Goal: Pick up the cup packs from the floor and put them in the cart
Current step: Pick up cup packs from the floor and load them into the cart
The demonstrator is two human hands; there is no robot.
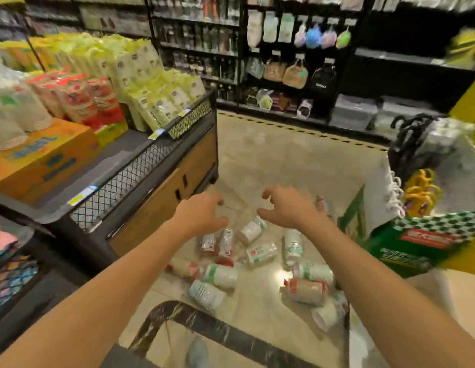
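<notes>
Across the shop aisle, the pale tiled floor [270, 160] spread out under us, with dark shelving [199, 49] of bottles and hanging bags along its far side. To our left stood a big display stand [162, 187] with wooden sides and a black mesh rail, piled with yellow-green bags and with red and white sleeves of cups. At the bottom of our view curved the dark rim of the cart [220, 330], close to us, and we could not tell how the rest of the cart lay. To our right sat a green box [406, 248] with a checkered edge. The cup packs [221, 276] lay scattered on the floor beyond the cart rim. They were clear sleeves with green or red bands, most on their sides, some touching one another. We held both bare arms stretched forward above the heap. Our left hand [201, 216] hung with its back up and its fingers bent loosely downward, gripping nothing. Our right hand [286, 208] was spread just beside it, thumb apart from the half-curled fingers, also holding nothing. Neither hand touched a pack.
</notes>
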